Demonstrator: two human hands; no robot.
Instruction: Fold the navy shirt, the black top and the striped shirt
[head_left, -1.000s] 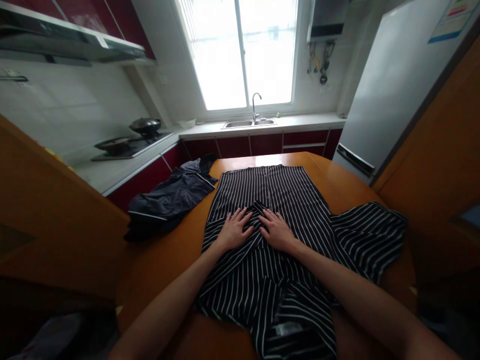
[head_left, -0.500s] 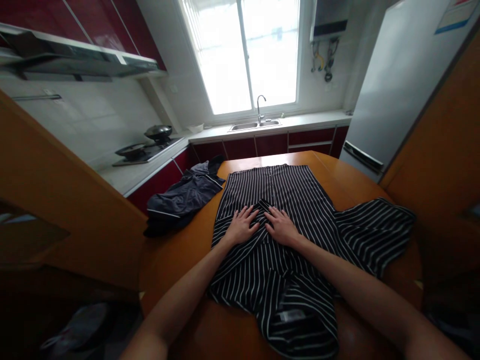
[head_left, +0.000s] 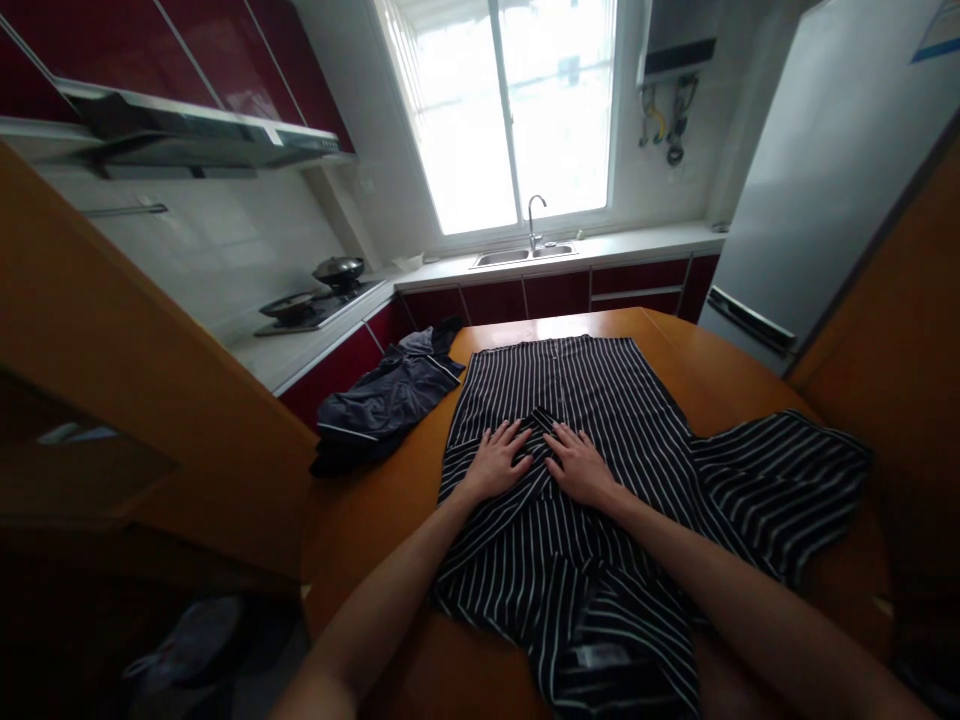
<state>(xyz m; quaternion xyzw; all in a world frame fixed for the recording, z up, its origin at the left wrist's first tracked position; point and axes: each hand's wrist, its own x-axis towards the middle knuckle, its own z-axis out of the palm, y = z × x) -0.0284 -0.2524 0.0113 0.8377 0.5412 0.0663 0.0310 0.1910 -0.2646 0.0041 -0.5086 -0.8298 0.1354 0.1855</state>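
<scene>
A black shirt with white stripes [head_left: 570, 385] lies spread on the wooden table [head_left: 367, 530], its collar end toward me and its hem toward the window. One sleeve is folded inward across the body; the other sleeve stretches out to the right. My left hand [head_left: 501, 460] rests flat on the folded sleeve, fingers spread. Beside it, my right hand [head_left: 581, 465] also presses flat on the cloth with fingers apart. The tip of the folded sleeve shows between my fingertips. A pale label is visible inside the collar.
A dark grey garment [head_left: 390, 400] lies at the table's left edge. Beyond are a counter with a sink [head_left: 525, 255], a hob with a lidded pan [head_left: 339, 270], and a fridge [head_left: 795, 180] at the right. Wooden panels flank the table on both sides.
The view has swung left, so everything sits farther right in the picture. Both hands stay in the same place on the shirt, and the cloth looks unchanged.
</scene>
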